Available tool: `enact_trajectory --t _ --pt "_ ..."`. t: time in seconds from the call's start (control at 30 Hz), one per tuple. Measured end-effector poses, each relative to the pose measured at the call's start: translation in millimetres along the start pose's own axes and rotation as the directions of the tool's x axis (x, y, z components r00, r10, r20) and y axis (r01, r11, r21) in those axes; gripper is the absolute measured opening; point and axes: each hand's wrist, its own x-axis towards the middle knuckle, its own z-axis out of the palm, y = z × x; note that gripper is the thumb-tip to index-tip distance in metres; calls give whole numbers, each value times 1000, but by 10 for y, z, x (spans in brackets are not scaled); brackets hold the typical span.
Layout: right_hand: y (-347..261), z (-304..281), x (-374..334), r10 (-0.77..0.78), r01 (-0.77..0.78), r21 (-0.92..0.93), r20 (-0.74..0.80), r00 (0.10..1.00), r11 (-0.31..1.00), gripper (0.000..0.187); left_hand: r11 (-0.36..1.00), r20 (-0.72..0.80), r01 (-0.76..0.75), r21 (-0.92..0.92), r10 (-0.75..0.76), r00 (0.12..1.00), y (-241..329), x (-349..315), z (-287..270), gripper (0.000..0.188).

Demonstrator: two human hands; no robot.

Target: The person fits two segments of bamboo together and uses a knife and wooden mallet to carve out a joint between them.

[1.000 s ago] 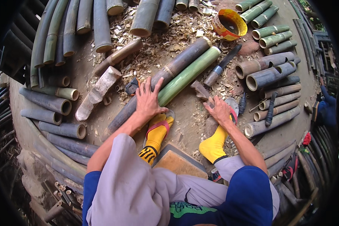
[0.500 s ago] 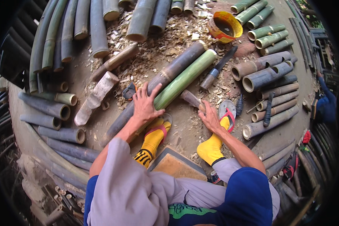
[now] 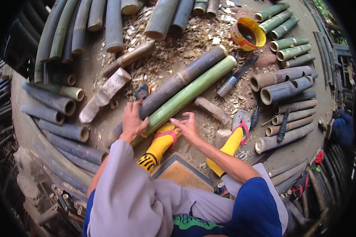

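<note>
A dark bamboo pole (image 3: 182, 77) and a green bamboo pole (image 3: 197, 89) lie side by side, slanting from near left to far right. My left hand (image 3: 132, 122) grips the dark pole near its close end, with the thumb against the green one. Above my left yellow-socked foot (image 3: 158, 144), my right hand (image 3: 189, 128) reaches leftward near the green pole, fingers apart and nothing seen in them. A short wooden piece (image 3: 212, 110) rests on the ground beyond it. Next to my right foot is a round wooden block (image 3: 223, 137).
A large knife (image 3: 239, 75) lies right of the poles. A yellow-and-red bucket (image 3: 247, 34) stands far right amid wood chips (image 3: 186, 37). Cut bamboo tubes (image 3: 286, 77) line the right; more bamboo (image 3: 51, 102) lies left, near a notched log (image 3: 106, 94). Another person (image 3: 341, 128) appears far right.
My left hand has slid down the poles toward me and curled around the dark one. My right hand has left the short wooden piece and moved left toward the green pole.
</note>
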Motion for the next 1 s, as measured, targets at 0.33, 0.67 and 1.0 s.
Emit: enact_trajectory --t 0.33,0.67,1.0 --pt "364 413 727 -44 136 269 -321 946 953 74 997 -56 72 -36 -74 996 -748 -576 -242 59" --pt "-39 564 806 98 67 304 -497 862 950 93 355 157 739 -573 -838 523 -1193 -2038 -58 63" --pt "252 -133 982 -33 4 586 38 999 810 56 -274 383 287 -918 -799 463 -794 -1837 151 104"
